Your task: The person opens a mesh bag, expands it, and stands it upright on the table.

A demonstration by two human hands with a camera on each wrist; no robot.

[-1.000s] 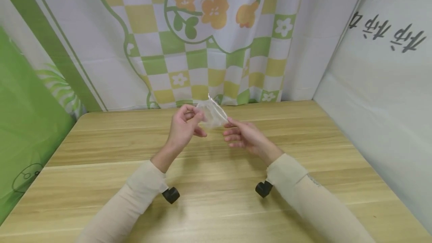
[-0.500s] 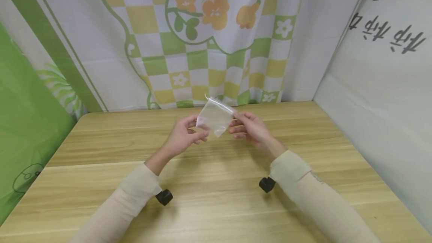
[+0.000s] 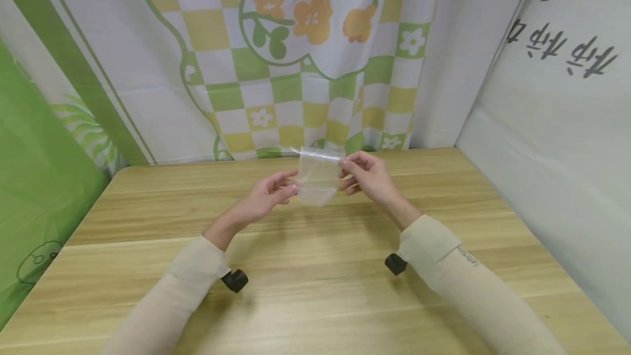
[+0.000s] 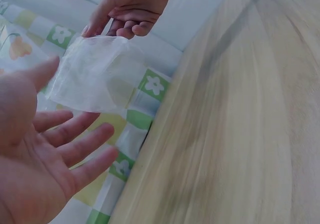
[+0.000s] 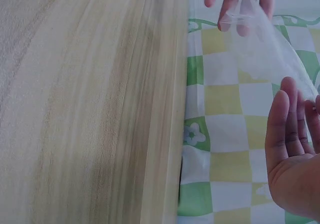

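A small, sheer white drawstring pouch (image 3: pixel 317 178) is held up above the far part of the wooden table (image 3: pixel 315 267). My right hand (image 3: pixel 373 181) pinches its upper right corner between thumb and forefinger, the other fingers bent loosely below. At the pouch's left side is my left hand (image 3: pixel 261 200), fingertips close to its edge. In the left wrist view that hand's fingers (image 4: pixel 82 146) are spread and fairly straight, with the pouch (image 4: pixel 92 76) just beyond them. A short loop of cord sticks out at the top left corner. Nothing can be made out inside the pouch.
A checked curtain (image 3: pixel 291 89) with flowers hangs behind the table's far edge. Green cloth (image 3: pixel 44 152) stands at the left and a white printed cloth (image 3: pixel 557 141) at the right. A black wrist mount (image 3: pixel 235 280) juts from the left cuff, another (image 3: pixel 396 263) from the right.
The pouch has opened out from a tilted, bunched shape and now hangs level, with its shiny top edge upward. My left hand has loosened and moved down; my right hand has shifted slightly right.
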